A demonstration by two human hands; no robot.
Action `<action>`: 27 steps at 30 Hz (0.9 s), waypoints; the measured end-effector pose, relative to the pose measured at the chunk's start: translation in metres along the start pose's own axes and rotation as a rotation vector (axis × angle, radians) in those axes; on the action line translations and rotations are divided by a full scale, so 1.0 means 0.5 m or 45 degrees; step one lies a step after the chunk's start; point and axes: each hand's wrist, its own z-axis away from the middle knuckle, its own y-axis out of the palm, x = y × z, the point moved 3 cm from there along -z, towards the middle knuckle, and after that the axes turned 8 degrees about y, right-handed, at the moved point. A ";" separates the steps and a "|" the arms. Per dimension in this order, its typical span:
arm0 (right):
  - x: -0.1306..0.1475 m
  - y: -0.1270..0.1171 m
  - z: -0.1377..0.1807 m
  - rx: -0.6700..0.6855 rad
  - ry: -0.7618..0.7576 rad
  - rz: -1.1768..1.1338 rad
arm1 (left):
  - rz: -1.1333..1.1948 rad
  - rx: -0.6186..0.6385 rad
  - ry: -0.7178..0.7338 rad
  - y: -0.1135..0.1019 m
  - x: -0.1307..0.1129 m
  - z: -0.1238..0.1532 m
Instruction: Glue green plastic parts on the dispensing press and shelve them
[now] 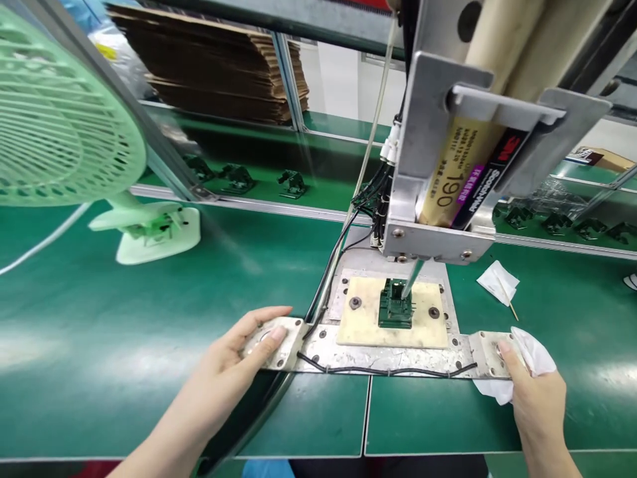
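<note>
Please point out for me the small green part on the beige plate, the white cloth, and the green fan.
small green part (395,311), head view, on its middle body under the nozzle.
white cloth (535,355), head view, on the fold above the right hand (535,398).
green fan (60,113), head view, on the grille.

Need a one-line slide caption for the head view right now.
Left hand and right hand, holding a white cloth, press the plate's end buttons under the adhesive dispenser.

Pretty sure we're looking at a factory assembly line: green mat surface (149,345), a metal jig (388,358) under a mounted 3M adhesive dispenser (468,179), rows of small green parts (239,178) behind, stacked flat cardboard (213,66), and a clip-on fan (64,113).
</note>
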 end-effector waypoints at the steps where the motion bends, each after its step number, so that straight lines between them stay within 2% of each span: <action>1: 0.001 0.000 0.000 -0.007 -0.011 0.004 | 0.101 0.024 -0.048 0.009 0.006 0.003; 4: -0.001 0.002 0.000 -0.005 -0.039 -0.010 | 0.377 -0.002 -0.160 0.027 0.013 0.007; 6: -0.002 0.005 -0.002 0.003 -0.052 -0.031 | 0.442 -0.077 -0.182 0.030 0.015 0.008; 9: -0.006 0.005 -0.005 -0.012 -0.034 -0.041 | 0.421 -0.153 -0.159 0.031 0.019 0.009; 13: -0.012 0.003 -0.008 -0.015 0.026 -0.062 | 0.400 -0.135 -0.146 0.031 0.027 0.007; 20: -0.014 0.003 -0.008 -0.019 0.018 -0.076 | 0.345 -0.112 -0.116 0.029 0.031 0.005; 27: -0.018 0.003 -0.008 0.003 -0.005 -0.109 | 0.294 -0.140 -0.112 0.028 0.006 0.010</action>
